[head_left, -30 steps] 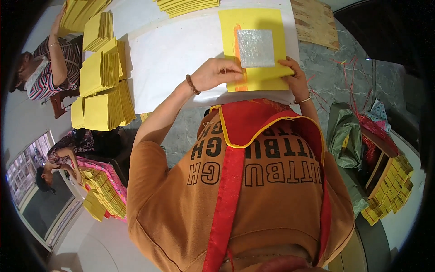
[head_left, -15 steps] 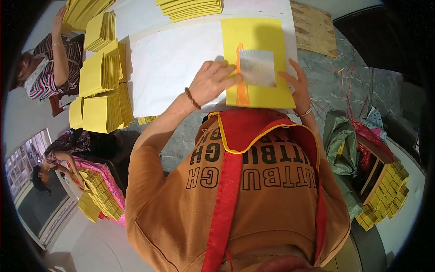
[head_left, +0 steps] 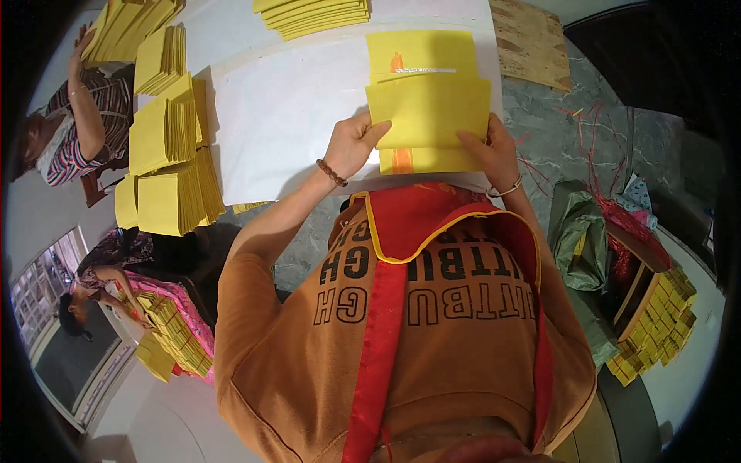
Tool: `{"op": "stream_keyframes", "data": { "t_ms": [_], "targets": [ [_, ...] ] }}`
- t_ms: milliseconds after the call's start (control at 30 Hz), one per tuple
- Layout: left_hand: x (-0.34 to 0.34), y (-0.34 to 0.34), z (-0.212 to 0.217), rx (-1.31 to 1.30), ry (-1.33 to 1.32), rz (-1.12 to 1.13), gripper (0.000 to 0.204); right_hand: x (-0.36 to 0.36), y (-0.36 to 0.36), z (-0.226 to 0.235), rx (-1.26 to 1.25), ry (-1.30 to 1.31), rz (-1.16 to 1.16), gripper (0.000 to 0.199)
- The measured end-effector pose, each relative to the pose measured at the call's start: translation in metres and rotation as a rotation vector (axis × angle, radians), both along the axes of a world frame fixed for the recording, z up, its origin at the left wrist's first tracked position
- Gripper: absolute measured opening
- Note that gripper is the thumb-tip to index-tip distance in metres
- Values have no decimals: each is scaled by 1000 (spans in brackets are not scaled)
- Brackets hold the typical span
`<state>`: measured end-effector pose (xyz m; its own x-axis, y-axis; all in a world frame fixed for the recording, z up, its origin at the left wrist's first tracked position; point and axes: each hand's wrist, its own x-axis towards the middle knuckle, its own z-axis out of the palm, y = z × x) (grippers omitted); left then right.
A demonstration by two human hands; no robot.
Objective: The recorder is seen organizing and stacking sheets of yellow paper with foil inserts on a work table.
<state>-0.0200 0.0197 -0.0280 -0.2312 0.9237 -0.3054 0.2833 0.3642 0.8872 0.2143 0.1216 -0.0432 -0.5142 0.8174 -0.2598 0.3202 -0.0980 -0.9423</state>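
Observation:
A folded piece of yellow paper (head_left: 432, 112) is held level between my two hands, with its fold toward me. My left hand (head_left: 356, 143) pinches its left edge, thumb on top. At the right edge my right hand (head_left: 492, 154) grips it, the thumb lying over the near corner. Under it lies flat yellow paper (head_left: 421, 50) bearing an orange stripe (head_left: 402, 160), which shows above and below the held piece. A thin strip of a silver patch peeks out at the far edge; the rest is hidden.
Several stacks of folded yellow paper (head_left: 158, 135) line the left of the white table (head_left: 270, 108), with another pile (head_left: 312, 17) at the far side. Two people work at the left. A plywood board (head_left: 532, 42), green plastic sheeting (head_left: 579, 239) and yellow bundles (head_left: 660, 324) are at the right.
Both hands have moved from resting on the flat sheet to gripping its sides. Yellow paper now lies folded over the silver patch. The view has shifted slightly.

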Motion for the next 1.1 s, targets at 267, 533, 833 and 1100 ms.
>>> {"op": "stream_keyframes", "data": {
  "t_ms": [267,533,833,1100],
  "targets": [
    [1,11,-6,-28,-216,78,24,-5,5,1,25,-73,-92,54],
    [3,18,-1,-68,-296,176,19,-16,1,-7,103,210,-184,45],
    [0,13,28,603,790,-159,42,-13,4,-8,113,129,-163,44],
    [27,-4,8,397,862,-608,65,-16,0,1,73,111,-187,42]
  ]
}}
